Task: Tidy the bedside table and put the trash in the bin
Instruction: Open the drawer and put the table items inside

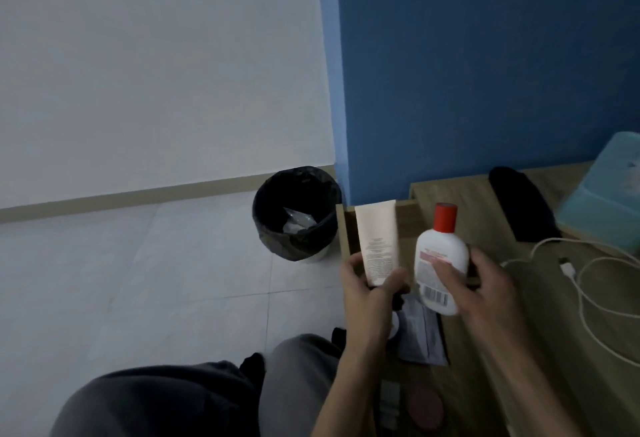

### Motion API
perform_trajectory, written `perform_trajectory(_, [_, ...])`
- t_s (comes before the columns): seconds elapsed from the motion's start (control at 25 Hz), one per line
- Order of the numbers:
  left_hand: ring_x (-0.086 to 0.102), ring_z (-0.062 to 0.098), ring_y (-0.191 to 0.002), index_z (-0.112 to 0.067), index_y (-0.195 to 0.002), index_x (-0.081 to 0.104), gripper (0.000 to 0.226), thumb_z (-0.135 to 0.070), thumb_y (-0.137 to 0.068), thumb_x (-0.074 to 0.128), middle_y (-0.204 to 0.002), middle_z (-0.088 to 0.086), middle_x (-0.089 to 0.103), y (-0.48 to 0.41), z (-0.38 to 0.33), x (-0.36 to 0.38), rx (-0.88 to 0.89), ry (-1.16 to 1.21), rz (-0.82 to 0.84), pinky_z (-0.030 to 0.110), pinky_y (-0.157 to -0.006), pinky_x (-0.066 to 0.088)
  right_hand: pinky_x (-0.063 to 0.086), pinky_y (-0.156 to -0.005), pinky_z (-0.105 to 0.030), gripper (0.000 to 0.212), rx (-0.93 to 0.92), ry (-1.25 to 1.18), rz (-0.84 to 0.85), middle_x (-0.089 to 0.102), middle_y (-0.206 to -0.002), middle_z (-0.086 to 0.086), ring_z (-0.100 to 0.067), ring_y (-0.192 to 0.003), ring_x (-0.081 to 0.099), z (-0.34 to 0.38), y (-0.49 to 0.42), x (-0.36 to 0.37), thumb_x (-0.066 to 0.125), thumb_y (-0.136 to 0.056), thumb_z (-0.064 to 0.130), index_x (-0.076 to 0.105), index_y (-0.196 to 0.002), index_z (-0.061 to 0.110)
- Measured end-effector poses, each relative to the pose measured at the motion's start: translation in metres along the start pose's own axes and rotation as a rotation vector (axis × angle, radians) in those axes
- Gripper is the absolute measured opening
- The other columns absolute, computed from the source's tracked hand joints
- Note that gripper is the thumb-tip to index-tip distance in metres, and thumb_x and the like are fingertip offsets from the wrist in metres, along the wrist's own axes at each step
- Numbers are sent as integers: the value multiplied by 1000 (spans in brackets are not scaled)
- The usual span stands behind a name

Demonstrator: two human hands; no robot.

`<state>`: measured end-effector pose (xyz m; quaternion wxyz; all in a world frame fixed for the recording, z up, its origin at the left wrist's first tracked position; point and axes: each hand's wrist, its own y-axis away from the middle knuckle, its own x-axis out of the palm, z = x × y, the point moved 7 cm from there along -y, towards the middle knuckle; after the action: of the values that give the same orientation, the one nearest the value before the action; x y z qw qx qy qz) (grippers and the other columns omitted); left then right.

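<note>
Gripping a cream tube (377,239), left hand (367,293) covering its lower end, right hand (485,284) clasping red-capped bottle (441,249), reddish disc (424,407) blurred

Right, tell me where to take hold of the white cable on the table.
Pinch the plug from above. The white cable lies flat in loose loops on the table, so only its top is free, and the plug is its stiff, loose end.

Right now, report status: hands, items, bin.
Left hand grips cream tube. Right hand grips red-capped white bottle. Black-lined bin on floor left of bedside table, trash inside. White cable loose on top.
</note>
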<state>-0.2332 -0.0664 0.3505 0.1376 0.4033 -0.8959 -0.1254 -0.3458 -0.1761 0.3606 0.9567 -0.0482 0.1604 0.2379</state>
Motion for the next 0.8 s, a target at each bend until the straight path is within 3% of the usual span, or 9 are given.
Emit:
perform_trajectory(0.08, [65, -7, -63, -29, -104, 38, 35, -8, -87, 61, -93, -13, 55, 6, -4, -7, 9, 26, -28, 17, -62, 55, 45, -56, -21, 28, -5, -5, 12, 64, -89, 5, -7, -82, 62, 3, -2, 5, 63, -83, 26, 60, -109, 16])
perform_trajectory(0.16, [66, -2, -66, -29, -103, 39, 28, -14, -90, 58, -94, -14, 56, 10, -9, -16, 22, 84, -64, 20, -64, 57, 45, -56, -22, 23, -9, -16, 27, 65, -88, 6, -9, -81, 63, 10, -3, 10, 63, -83, 27, 61, -104, 17])
perform_trajectory(0.28, [68, 7, -80, -32, -99, 42, 20, -20, -90, 57, -97, -12, 60, 15, -14, -31, 60, 123, -117, 27, -71, 59, 47, -51, -15, 19, -2, -41, 76, 67, -86, 6, -2, -71, 65, 21, -1, 21, 63, -83, 29, 62, -100, 19])
perform_trajectory(0.4, [67, 27, -98, -28, -106, 46, 23, -24, -88, 60, -107, -2, 64, 20, -17, -46, 68, 109, -171, 39, -79, 58, 44, -46, -7, 13, 5, -43, 103, 65, -82, 10, 12, -65, 61, 27, 3, 28, 64, -83, 25, 61, -94, 20])
perform_trajectory(0.64, [68, 31, -92, -24, -112, 45, 29, -24, -87, 60, -105, 3, 64, 22, -30, -36, 77, 48, -130, 37, -69, 58, 46, -50, -10, 22, -5, -51, 82, 67, -89, 5, 6, -75, 63, 27, 4, 16, 65, -83, 27, 62, -103, 18])
perform_trajectory(0.8, [69, 30, -90, -27, -100, 48, 21, -21, -86, 61, -97, -4, 64, 22, -35, -29, 87, 62, -132, 41, -74, 59, 46, -49, -10, 16, -26, -66, 48, 68, -86, 7, 6, -73, 64, 33, 3, 7, 64, -83, 27, 63, -98, 21])
